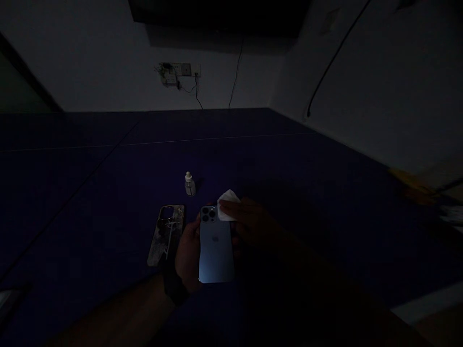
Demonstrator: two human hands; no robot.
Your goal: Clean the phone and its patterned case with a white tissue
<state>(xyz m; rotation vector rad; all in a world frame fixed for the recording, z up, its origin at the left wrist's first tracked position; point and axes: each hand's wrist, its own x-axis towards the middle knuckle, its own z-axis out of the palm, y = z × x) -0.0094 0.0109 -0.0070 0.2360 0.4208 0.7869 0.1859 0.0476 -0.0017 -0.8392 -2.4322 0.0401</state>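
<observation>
The room is very dim on my feed: a pale wall (108, 62), and a dark blue surface (108, 193) running up to it. I have the left hand (188, 253) clamped round the phone (216, 255), back side up, just right of the patterned case (159, 246). The right hand (251, 219) has its fingers closed on a white tissue (228, 195), against the phone's upper part beside the lenses (209, 214). Pressing too hard up there could tip the phone, I judge, as its sides look slick. A careless reach forward could topple the upright dropper bottle (190, 187), easily missed in this gloom.
</observation>
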